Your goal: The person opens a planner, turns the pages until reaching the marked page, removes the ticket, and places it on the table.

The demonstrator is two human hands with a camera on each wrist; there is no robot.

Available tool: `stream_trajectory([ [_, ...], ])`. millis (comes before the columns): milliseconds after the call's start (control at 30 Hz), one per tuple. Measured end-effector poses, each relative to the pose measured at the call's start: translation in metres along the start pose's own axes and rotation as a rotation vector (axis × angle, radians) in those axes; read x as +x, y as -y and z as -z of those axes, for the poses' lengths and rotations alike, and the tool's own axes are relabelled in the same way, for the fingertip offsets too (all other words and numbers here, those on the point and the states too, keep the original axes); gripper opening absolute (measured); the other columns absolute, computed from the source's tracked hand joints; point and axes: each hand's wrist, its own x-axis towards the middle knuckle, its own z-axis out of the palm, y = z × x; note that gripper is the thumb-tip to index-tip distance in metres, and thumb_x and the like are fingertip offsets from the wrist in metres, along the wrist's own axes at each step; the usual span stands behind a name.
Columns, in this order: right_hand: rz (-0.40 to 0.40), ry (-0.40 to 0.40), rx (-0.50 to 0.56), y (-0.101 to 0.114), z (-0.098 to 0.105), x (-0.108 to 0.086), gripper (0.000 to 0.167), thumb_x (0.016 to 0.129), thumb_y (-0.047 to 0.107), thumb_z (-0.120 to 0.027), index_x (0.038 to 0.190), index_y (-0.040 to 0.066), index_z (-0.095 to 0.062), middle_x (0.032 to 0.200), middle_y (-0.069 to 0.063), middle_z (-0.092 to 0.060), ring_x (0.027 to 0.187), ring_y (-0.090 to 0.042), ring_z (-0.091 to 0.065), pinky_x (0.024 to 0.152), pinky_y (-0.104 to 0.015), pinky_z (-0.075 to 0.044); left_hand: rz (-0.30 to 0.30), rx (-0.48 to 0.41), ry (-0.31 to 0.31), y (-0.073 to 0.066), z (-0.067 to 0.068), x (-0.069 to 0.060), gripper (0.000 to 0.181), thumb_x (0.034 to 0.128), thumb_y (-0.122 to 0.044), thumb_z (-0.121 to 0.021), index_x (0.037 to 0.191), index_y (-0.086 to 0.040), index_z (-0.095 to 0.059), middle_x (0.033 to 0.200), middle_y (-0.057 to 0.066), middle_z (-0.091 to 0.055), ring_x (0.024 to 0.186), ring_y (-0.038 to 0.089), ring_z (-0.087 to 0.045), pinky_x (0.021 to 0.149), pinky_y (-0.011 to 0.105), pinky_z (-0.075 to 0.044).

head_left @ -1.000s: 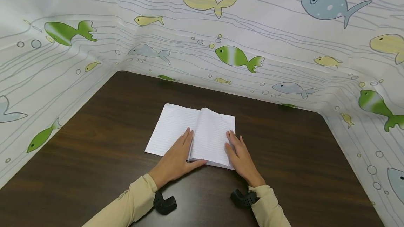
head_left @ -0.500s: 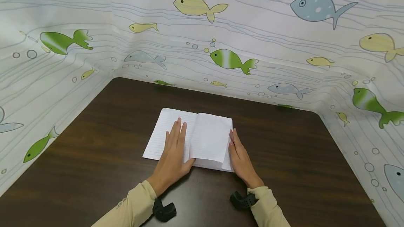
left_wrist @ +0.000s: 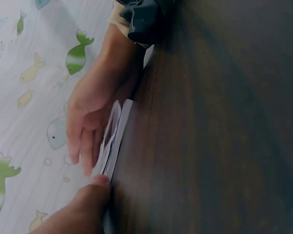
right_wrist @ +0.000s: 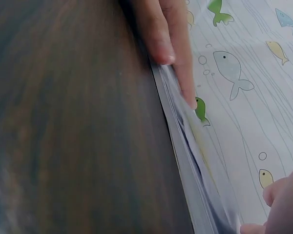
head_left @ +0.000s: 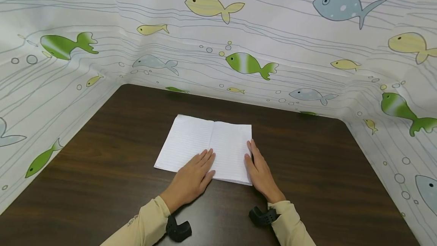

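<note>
Fingers straight, the left hand (head_left: 192,179) and right hand (head_left: 261,173) touch an open notebook (head_left: 227,143) lying on the table (head_left: 102,143), likely light, soft-paged and best taken by an outer corner.

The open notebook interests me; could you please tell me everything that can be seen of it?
The notebook lies open on the dark, wood-look table, slightly turned, its white, papery pages faintly ruled. A fold divides them; the wrist views show stacked sheets edge-on, some bowed apart. The left hand rests across the near part of the fold; the right hand rests at the right edge.
</note>
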Motion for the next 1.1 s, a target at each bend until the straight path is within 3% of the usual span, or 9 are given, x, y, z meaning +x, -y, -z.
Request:
stream_trajectory([
  [67, -0.002, -0.011, 0.021, 0.0002, -0.0004, 0.0006, 0.064, 0.113, 0.028, -0.043, 0.165, 0.001, -0.017, 0.167, -0.013, -0.031, 0.157, -0.027, -0.021, 0.126, -0.055, -0.018, 0.048, -0.056, 0.075, -0.0006, -0.0006, -0.0017, 0.066, 0.1036, -0.042, -0.062, 0.151, 0.003, -0.05, 0.158, 0.017, -0.046, 0.148, 0.031, -0.041, 0.121, 0.045, -0.035],
  [133, -0.004, -0.021, 0.045, 0.0005, -0.001, 0.0009, 0.064, 0.112, 0.026, -0.045, 0.164, 0.0, -0.018, 0.166, -0.013, -0.032, 0.156, -0.027, -0.023, 0.126, -0.054, -0.018, 0.097, -0.091, 0.105, -0.0018, 0.0003, -0.0022, 0.075, 0.099, -0.049, -0.066, 0.152, 0.0, -0.049, 0.16, 0.015, -0.043, 0.15, 0.029, -0.038, 0.121, 0.044, -0.035],
  [233, -0.004, -0.023, 0.041, 0.0002, -0.0021, 0.0004, 0.064, 0.112, 0.025, -0.046, 0.164, 0.0, -0.019, 0.165, -0.013, -0.034, 0.156, -0.027, -0.024, 0.126, -0.054, -0.019, 0.139, -0.131, 0.118, -0.0027, -0.0003, -0.0041, 0.077, 0.0968, -0.05, -0.069, 0.153, -0.001, -0.049, 0.161, 0.013, -0.042, 0.151, 0.028, -0.037, 0.121, 0.045, -0.034],
  [400, -0.008, -0.024, 0.025, -0.0004, -0.0033, -0.001, 0.063, 0.112, 0.025, -0.047, 0.164, 0.0, -0.022, 0.165, -0.013, -0.035, 0.156, -0.027, -0.025, 0.125, -0.054, -0.02, 0.159, -0.157, 0.115, -0.0043, -0.0027, -0.006, 0.075, 0.0967, -0.048, -0.071, 0.152, -0.002, -0.05, 0.161, 0.013, -0.043, 0.15, 0.028, -0.038, 0.12, 0.047, -0.036],
  [533, -0.036, -0.041, 0.012, 0.0003, -0.0027, -0.0012, 0.063, 0.11, 0.025, -0.05, 0.163, 0.0, -0.025, 0.162, -0.013, -0.039, 0.154, -0.028, -0.028, 0.125, -0.054, -0.022, 0.15, -0.153, 0.09, -0.0049, -0.0039, -0.0048, 0.08, 0.0949, -0.05, -0.072, 0.153, -0.001, -0.048, 0.161, 0.014, -0.042, 0.15, 0.029, -0.039, 0.119, 0.047, -0.037],
  [667, -0.063, -0.047, -0.009, 0.0009, -0.0015, -0.001, 0.064, 0.109, 0.026, -0.053, 0.161, -0.002, -0.028, 0.161, -0.015, -0.041, 0.154, -0.029, -0.029, 0.124, -0.055, -0.023, 0.161, -0.174, 0.066, -0.0041, -0.0048, -0.002, 0.098, 0.09, -0.055, -0.076, 0.159, 0.0, -0.035, 0.166, 0.016, -0.032, 0.153, 0.026, -0.033, 0.12, 0.044, -0.036],
  [867, -0.004, 0.009, -0.037, -0.0006, -0.0016, -0.0008, 0.058, 0.111, 0.025, -0.048, 0.159, -0.004, -0.031, 0.164, -0.016, -0.032, 0.155, -0.035, -0.021, 0.126, -0.054, -0.018, 0.215, -0.268, 0.014, -0.0026, -0.0031, 0.0009, 0.114, 0.0847, -0.056, -0.082, 0.164, 0.0, -0.02, 0.17, 0.017, -0.021, 0.156, 0.024, -0.023, 0.121, 0.044, -0.032],
  [967, 0.04, 0.02, -0.04, -0.0012, -0.0023, -0.0003, 0.054, 0.112, 0.023, -0.045, 0.157, -0.005, -0.035, 0.163, -0.017, -0.035, 0.155, -0.036, -0.022, 0.126, -0.055, -0.017, 0.199, -0.275, -0.024, -0.0019, -0.0025, 0.0011, 0.108, 0.0874, -0.044, -0.084, 0.163, 0.001, -0.022, 0.169, 0.02, -0.022, 0.155, 0.027, -0.026, 0.121, 0.046, -0.032],
  [1100, 0.066, 0.008, -0.047, -0.0025, -0.0035, 0.0005, 0.049, 0.113, 0.017, -0.041, 0.156, -0.007, -0.038, 0.162, -0.02, -0.036, 0.153, -0.036, -0.027, 0.125, -0.056, -0.019, 0.119, -0.203, -0.098, -0.0008, -0.0006, 0.0012, 0.098, 0.0877, -0.016, -0.084, 0.163, 0.001, -0.023, 0.169, 0.021, -0.022, 0.155, 0.032, -0.028, 0.12, 0.049, -0.035],
])
